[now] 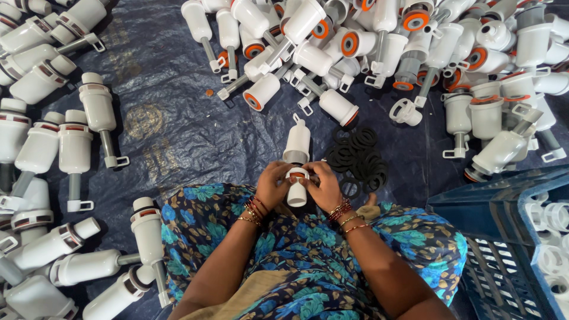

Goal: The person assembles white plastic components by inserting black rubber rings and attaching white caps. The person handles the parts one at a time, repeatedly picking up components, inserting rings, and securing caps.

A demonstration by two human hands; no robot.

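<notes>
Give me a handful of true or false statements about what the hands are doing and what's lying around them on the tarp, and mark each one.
1. Both hands hold one white plastic valve part. True; the left hand and right hand grip it together.
2. The black rubber rings lie on the person's left. False; they lie on the right side.
3. A blue plastic crate sits at the right. True.
4. The tarp is bright yellow. False; it is dark blue.
5. The wrists are bare. False; both wear bangles.
</notes>
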